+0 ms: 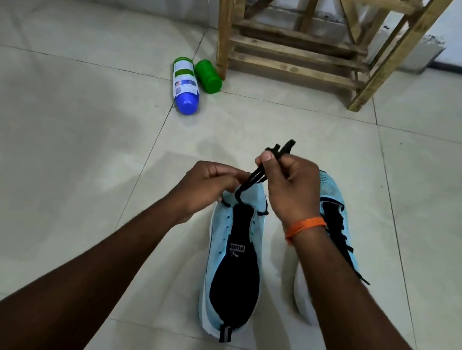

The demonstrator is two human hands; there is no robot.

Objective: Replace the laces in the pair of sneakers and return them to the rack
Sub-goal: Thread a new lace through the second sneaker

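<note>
Two light-blue sneakers stood side by side on the tiled floor (54, 122), toes pointing at the wooden rack (296, 51) by the floor's far edge, under the wall. One black lace (254, 177) was in play. It ran through only the toe-most eyelets of the middle sneaker (219, 232), and the eyelets further back along the dark tongue showed bare.

Both hands were closed on that lace. The left hand (208, 183) pinched it low, just above the toe, and the right hand (289, 188) gripped the two strands higher up between thumb and fingers, with the ends sticking out above the thumb.

The other sneaker (335, 200), half hidden behind the right forearm, showed black lacing crossed over its tongue, so by my reading it was already laced. Whether it was tied could not be told.

I judged the work to be a little past halfway. Most of one shoe's threading was still left, and then both shoes had to go on the rack, whose visible shelves held no shoes.

Two bottles lay tipped over beside the rack's left leg, one white and blue (184, 86) and one green (207, 76). One orange band (305, 227) circled the right wrist.
</note>
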